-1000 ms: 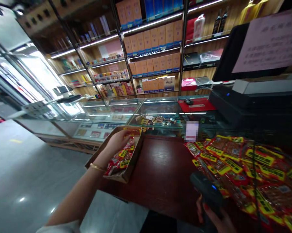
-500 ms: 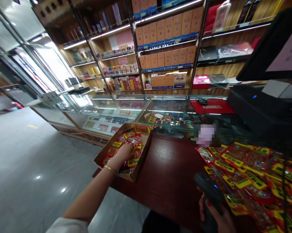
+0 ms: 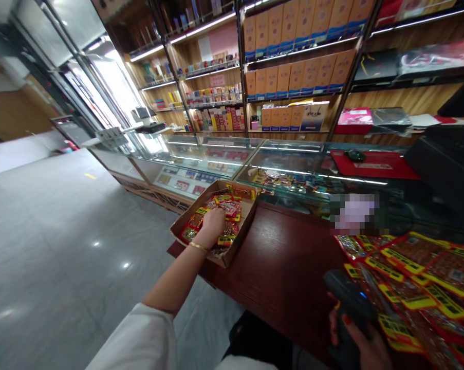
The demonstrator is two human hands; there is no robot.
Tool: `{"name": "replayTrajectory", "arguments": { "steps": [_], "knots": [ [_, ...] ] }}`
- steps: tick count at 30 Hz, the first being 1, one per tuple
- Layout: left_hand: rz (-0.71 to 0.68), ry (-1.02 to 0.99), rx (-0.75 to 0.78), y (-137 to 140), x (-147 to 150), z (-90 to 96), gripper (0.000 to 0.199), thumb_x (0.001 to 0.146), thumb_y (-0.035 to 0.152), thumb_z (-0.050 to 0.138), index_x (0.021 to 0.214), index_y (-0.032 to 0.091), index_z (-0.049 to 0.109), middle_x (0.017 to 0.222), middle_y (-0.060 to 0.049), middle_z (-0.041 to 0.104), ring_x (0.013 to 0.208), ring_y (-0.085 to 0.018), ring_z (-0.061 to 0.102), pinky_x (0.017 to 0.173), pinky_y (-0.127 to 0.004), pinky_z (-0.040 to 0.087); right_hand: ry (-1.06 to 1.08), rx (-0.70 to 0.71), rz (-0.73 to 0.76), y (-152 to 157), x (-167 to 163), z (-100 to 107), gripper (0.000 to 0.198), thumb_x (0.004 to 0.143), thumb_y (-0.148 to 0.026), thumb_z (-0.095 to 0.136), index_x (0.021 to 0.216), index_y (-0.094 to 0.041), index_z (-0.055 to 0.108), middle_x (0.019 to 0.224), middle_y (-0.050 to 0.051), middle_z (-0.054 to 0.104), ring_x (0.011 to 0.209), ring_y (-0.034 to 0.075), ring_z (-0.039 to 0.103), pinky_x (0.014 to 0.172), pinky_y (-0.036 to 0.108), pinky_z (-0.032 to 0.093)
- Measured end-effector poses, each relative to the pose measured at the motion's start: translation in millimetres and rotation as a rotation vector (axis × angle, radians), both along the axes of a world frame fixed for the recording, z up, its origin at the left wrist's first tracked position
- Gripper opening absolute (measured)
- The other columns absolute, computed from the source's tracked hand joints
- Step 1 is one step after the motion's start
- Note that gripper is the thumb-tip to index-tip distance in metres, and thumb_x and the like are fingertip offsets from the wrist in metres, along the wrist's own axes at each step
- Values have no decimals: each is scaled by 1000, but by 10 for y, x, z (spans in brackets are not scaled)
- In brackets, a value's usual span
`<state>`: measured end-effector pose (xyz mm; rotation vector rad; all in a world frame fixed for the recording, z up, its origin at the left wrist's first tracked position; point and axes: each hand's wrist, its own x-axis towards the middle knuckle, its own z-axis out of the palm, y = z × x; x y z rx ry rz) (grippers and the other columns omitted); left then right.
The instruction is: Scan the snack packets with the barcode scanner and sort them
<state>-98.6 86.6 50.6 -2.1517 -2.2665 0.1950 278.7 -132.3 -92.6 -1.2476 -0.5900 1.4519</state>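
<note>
My left hand (image 3: 215, 222) reaches down into a shallow cardboard box (image 3: 244, 227) of red-and-yellow snack packets (image 3: 195, 222). Its fingers are curled, and their tips are hidden, so whatever they grip does not show. A gold bangle (image 3: 199, 247) circles the left wrist. My right hand (image 3: 365, 339) is wrapped round the handle of a dark barcode scanner (image 3: 351, 295), which has a lit blue light. Just right of the scanner, more flat snack packets (image 3: 412, 272) lie in an overlapping pile.
The box stands at the left end of a dark red wooden table (image 3: 278, 257). Behind runs a glass display counter (image 3: 293, 154) with a mouse (image 3: 354, 155) on a red mat (image 3: 389, 167). Shelves of boxed goods (image 3: 293, 79) line the wall. Grey tiled floor (image 3: 100, 272) lies left.
The view has swung right-to-left, so everything sits further right in the picture. My left hand stays in the box, its fingers more curled now. The scanner remains in my right hand.
</note>
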Motion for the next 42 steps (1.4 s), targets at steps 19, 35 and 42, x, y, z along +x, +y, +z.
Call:
{"name": "replayTrajectory", "arguments": {
  "steps": [19,35,42],
  "knots": [
    [247,-1901,222,-646,1214,-361,34,83,43,76,100,16,67,88,-4,74,77,-17,73,77,-34,65,-15,90,2,11,-53,123,54,76,-56,87,114,-21,71,66,-3,70,49,13,59,49,24,51],
    [319,-1995,97,-821,1367,-1017,56,61,45,94,102,16,68,93,-5,75,83,-21,73,74,-35,65,-48,123,-15,8,-141,203,40,80,-56,83,96,-20,74,65,-2,69,49,12,59,48,22,50],
    [149,-1920,173,-825,1271,-1097,24,65,30,87,82,18,75,116,-12,78,114,-29,71,102,-42,54,-60,98,-36,2,-175,268,43,75,-61,84,77,-20,72,63,-1,68,48,12,58,47,22,48]
  ]
}}
